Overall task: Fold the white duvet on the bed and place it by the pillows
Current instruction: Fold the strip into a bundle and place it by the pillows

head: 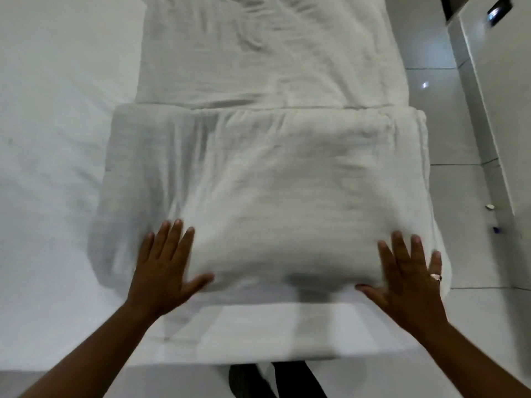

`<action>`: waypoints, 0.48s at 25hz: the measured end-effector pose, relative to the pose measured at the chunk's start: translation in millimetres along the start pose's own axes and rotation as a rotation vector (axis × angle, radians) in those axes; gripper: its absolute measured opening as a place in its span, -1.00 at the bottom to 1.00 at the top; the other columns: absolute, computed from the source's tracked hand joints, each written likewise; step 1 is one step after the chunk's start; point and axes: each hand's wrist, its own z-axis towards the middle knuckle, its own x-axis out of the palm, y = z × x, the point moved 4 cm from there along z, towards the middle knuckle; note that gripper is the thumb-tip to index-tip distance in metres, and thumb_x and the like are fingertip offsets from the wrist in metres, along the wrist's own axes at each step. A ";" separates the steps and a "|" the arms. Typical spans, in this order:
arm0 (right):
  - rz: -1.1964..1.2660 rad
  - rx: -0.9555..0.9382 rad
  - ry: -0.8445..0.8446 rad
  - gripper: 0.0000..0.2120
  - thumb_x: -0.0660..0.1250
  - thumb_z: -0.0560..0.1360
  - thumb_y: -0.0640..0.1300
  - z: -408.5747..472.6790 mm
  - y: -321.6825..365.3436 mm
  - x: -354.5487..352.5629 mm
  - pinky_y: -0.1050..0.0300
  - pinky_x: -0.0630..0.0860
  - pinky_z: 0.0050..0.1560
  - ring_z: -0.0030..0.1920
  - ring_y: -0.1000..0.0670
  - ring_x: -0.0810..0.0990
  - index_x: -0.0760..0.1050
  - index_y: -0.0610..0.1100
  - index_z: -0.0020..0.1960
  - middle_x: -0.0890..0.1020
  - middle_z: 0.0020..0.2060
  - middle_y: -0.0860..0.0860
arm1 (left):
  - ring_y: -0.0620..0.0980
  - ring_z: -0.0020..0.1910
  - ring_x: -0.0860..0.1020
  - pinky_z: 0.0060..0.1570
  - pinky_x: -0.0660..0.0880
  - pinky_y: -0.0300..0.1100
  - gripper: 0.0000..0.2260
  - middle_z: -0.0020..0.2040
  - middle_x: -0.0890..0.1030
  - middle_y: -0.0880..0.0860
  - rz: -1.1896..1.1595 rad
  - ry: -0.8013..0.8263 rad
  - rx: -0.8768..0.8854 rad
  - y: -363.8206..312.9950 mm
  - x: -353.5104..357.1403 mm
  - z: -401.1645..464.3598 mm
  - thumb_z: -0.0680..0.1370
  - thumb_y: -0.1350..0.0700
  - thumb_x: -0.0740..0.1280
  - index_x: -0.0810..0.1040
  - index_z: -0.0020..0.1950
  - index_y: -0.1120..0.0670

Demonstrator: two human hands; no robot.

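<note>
The white duvet [267, 179] lies on the bed as a long strip that runs away from me. Its near end is folded over into a thick pad, and the unfolded part [270, 53] stretches beyond it. My left hand [163, 268] lies flat on the pad's near left corner, fingers spread. On the near right corner my right hand [408, 280], with a ring on one finger, also rests flat and spread. Neither hand grips the fabric. No pillows are in view.
The bed's white sheet [51, 145] spreads to the left of the duvet. A glossy white tiled floor [448, 133] runs along the right, with a white cabinet [500, 90] and small bits on the floor [495, 229]. My dark-clad legs [275, 380] stand at the bed's foot.
</note>
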 end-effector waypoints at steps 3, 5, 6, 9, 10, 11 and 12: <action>0.005 0.013 -0.096 -0.10 0.31 0.35 0.24 -11.1 33.1 5.5 -0.51 -0.02 0.42 0.50 -0.48 0.01 0.14 -0.20 0.53 0.17 0.53 -0.32 | 0.33 0.54 0.10 0.43 0.01 0.34 -0.10 0.58 0.12 0.27 0.196 -0.003 0.125 6.3 3.5 -30.1 0.32 -0.07 0.48 0.17 0.56 0.17; -0.067 -0.026 -0.162 -0.16 0.40 0.36 0.03 -16.5 53.0 12.4 -0.52 0.05 0.40 0.47 -0.52 0.08 0.17 -0.20 0.53 0.24 0.50 -0.33 | 0.42 0.46 0.25 0.39 -0.01 0.41 -0.26 0.51 0.26 0.34 0.324 -0.077 0.070 3.8 -2.1 -21.3 0.35 0.24 0.41 0.26 0.52 0.20; -0.094 -0.045 -0.162 -0.25 0.40 0.39 -0.10 -13.9 52.4 11.6 -0.52 0.11 0.38 0.45 -0.52 0.15 0.23 -0.21 0.51 0.29 0.48 -0.32 | 0.44 0.38 0.36 0.36 0.06 0.44 -0.38 0.42 0.37 0.38 0.385 -0.100 0.052 1.1 -7.9 -14.1 0.41 0.30 0.33 0.33 0.48 0.23; -0.056 -0.041 -0.244 -0.55 0.25 0.41 -0.39 13.5 39.5 -10.4 -0.37 0.48 0.15 0.21 -0.45 0.53 0.53 -0.24 0.29 0.58 0.23 -0.31 | 0.30 -0.15 0.63 -0.07 0.53 0.23 -0.80 -0.10 0.63 0.30 0.386 -0.123 -0.016 -10.6 -36.6 9.7 0.51 0.28 0.29 0.58 0.11 0.27; -0.019 -0.024 -0.252 -0.63 0.24 0.38 -0.42 22.0 39.3 -21.1 -0.27 0.57 -0.03 0.03 -0.39 0.62 0.58 -0.24 0.15 0.65 0.05 -0.30 | 0.26 -0.26 0.62 -0.23 0.52 0.10 -0.89 -0.21 0.62 0.25 0.304 -0.089 -0.056 -12.8 -47.0 12.2 0.53 0.26 0.29 0.58 -0.01 0.24; 0.011 -0.007 -0.229 -0.69 0.25 0.36 -0.41 27.5 41.3 -34.9 -0.19 0.58 -0.17 -0.11 -0.34 0.64 0.58 -0.24 0.05 0.65 -0.09 -0.27 | 0.26 -0.30 0.61 -0.30 0.46 0.03 -0.92 -0.25 0.62 0.23 0.231 -0.058 -0.084 -13.6 -57.8 10.3 0.53 0.25 0.29 0.57 -0.08 0.22; 0.027 0.022 -0.164 -0.73 0.26 0.34 -0.39 28.5 41.8 -49.5 -0.14 0.56 -0.23 -0.17 -0.31 0.63 0.57 -0.22 -0.01 0.64 -0.16 -0.23 | 0.26 -0.30 0.61 -0.33 0.40 -0.01 -0.95 -0.26 0.62 0.22 0.181 -0.040 -0.095 -14.3 -72.2 5.2 0.50 0.26 0.31 0.56 -0.11 0.21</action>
